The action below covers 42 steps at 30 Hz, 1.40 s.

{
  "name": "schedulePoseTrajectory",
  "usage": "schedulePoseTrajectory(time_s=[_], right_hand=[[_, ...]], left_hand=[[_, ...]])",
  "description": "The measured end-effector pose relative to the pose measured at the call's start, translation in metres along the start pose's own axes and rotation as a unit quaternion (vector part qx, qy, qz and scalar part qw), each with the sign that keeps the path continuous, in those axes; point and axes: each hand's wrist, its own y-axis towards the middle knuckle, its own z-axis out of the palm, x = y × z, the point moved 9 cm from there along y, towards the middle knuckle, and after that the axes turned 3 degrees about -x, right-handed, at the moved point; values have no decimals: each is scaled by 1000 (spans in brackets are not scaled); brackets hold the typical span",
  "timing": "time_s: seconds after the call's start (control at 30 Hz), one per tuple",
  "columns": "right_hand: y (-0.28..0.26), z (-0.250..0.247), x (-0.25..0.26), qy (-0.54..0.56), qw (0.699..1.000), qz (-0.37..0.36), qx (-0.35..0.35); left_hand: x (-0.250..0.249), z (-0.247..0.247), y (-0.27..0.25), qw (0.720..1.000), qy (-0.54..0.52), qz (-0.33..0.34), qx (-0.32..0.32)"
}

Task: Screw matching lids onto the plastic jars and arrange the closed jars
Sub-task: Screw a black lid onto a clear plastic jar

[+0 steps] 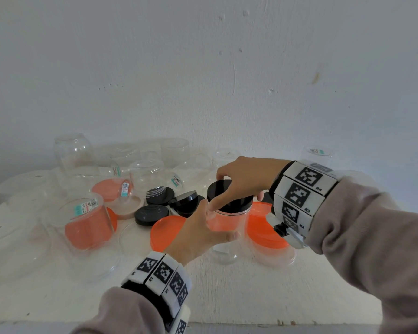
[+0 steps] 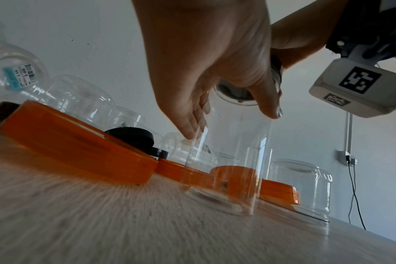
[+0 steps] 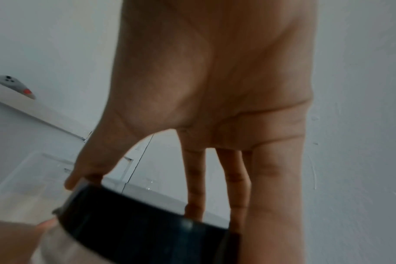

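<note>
The left hand [image 1: 198,235] is gripping the tall clear plastic jar [image 1: 223,235] while the right hand [image 1: 246,179] is pinching the round black screw lid [image 1: 229,196]; keeping the lid level should be avoiding cross-threading.

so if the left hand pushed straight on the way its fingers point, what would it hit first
The left hand already grips the clear jar, so that blocks it. Past the jar, the stacked orange lids look next in line, though depth there is hard to judge.
</note>
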Motion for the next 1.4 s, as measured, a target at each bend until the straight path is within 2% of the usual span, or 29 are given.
schedulePoseTrajectory(time_s=[0.2,0.4,0.6,0.7,0.83,0.97,1.2,1.4], right_hand=[[-4,2,5,28,994,-52,89],[-2,-3,6,28,996,-58,62],[1,-1,-1,12,1000,-2,-10],[-1,2,-2,23,999,2,27],[-6,4,4,33,993,-41,102],[-5,0,6,34,994,-58,87],[1,-2,2,1,1000,-7,15],[-6,2,8,16,994,-45,96]], left_hand=[[1,1,0,1000,-12,-2,6],[3,2,1,1000,-14,-6,2],[0,-1,-3,1000,-3,-3,-10],[0,-1,-3,1000,4,-3,-9],[4,-2,-2,1000,18,-12,-12],[2,-1,-2,1000,8,-8,-14],[4,-1,-3,1000,15,-13,-10],[4,-1,-2,1000,5,-16,-12]])
